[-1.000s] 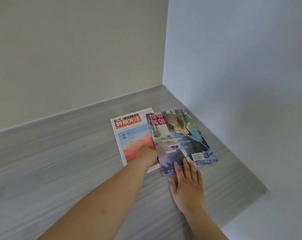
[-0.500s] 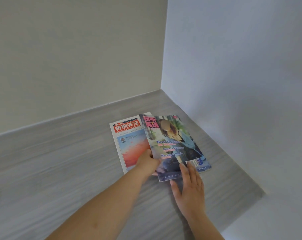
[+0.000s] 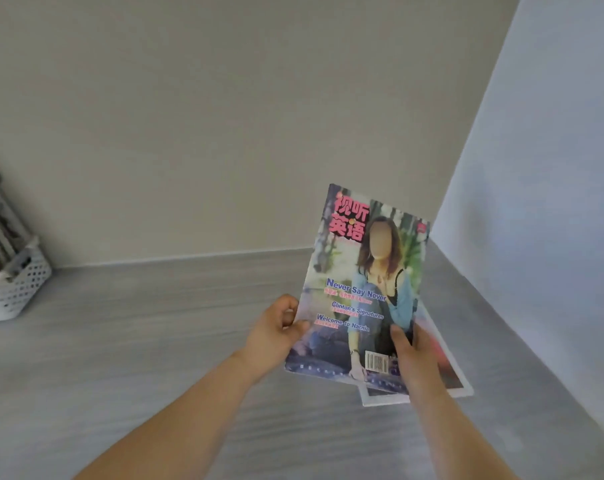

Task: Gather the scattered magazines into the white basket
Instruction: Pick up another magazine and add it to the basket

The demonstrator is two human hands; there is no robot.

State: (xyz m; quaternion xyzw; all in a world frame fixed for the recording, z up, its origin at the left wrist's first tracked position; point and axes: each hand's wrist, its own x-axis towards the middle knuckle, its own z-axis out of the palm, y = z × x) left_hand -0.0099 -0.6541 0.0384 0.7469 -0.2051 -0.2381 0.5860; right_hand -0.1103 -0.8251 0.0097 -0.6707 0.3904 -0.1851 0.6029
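A colourful magazine [image 3: 366, 282] with a pictured person on its cover is raised off the grey table, tilted up toward me. My left hand [image 3: 276, 332] grips its lower left edge, and my right hand [image 3: 413, 358] grips its lower right edge with the thumb on the cover. A second magazine [image 3: 447, 375] with a white border and red picture lies flat on the table beneath, mostly hidden by the raised one. The white perforated basket [image 3: 15, 289] stands at the far left edge of the view, with magazines standing in it.
The grey wood-grain table [image 3: 155, 341] runs into a corner: a beige wall behind and a white wall on the right. The table's right edge slants down at the lower right.
Both hands have taken hold of the colourful magazine and lifted it off the table. My view has swung left, bringing the white basket into sight.
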